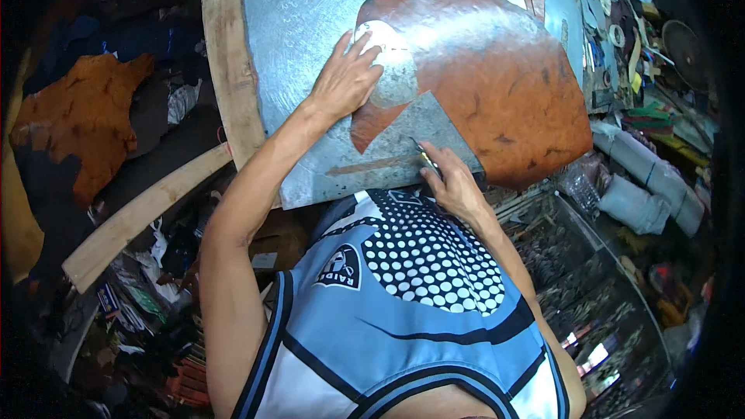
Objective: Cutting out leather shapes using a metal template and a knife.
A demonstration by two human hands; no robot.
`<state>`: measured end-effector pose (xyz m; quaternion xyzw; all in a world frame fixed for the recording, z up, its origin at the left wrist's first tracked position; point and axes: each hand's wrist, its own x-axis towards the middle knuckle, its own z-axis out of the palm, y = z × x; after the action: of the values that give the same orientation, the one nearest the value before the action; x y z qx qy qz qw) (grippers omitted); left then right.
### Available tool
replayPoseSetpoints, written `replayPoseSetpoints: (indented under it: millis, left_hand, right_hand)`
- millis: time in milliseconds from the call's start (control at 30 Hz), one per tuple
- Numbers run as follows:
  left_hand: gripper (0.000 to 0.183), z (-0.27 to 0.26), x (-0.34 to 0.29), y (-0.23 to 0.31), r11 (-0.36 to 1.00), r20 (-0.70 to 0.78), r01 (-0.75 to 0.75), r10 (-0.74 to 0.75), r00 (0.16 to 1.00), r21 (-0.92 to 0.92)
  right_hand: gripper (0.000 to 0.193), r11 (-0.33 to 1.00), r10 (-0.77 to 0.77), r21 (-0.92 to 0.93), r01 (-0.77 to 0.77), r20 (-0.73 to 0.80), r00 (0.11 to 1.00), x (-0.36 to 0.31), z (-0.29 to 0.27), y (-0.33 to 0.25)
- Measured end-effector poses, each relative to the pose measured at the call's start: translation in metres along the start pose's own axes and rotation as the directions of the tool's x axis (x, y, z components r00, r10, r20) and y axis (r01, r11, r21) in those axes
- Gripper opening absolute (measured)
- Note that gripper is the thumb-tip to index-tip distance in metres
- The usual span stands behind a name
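My left hand (347, 77) rests with fingers spread on a pale rounded template (394, 77), pressing its left side. Beneath the template lies a large sheet of brown leather (504, 101) with dark marks and a glossy sheen. A pointed flap of that leather juts out below the template, beside a straight-edged gap where the metal-topped table (303, 46) shows. My right hand (456, 186) is closed around a small cutting knife (424, 156). Its thin tip points up and left over the bare metal, apart from the leather. Part of the handle is hidden in my fingers.
Wooden boards (231, 46) border the table's left side. An orange-brown hide (89, 112) hangs or lies further left. At the right stand crowded scraps, a roll of tape (616, 35) and wrapped rolls (652, 171). My body is against the near edge.
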<state>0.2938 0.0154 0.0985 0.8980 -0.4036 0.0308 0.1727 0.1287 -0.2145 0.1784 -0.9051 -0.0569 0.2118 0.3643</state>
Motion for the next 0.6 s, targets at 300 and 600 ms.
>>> replayPoseSetpoints:
  millis: [300, 600]
  left_hand:
    - [0.097, -0.025, 0.129, -0.041, 0.923, 0.882, 0.365, -0.066, 0.466, -0.124]
    - [0.105, -0.012, 0.129, -0.033, 0.89, 0.941, 0.414, 0.047, 0.336, -0.193]
  right_hand:
    - [0.03, 0.985, -0.116, -0.16, 0.066, -0.325, 0.938, 0.142, 0.052, -0.053]
    - [0.034, 0.957, 0.049, -0.234, -0.171, -0.451, 0.891, 0.187, 0.064, -0.045]
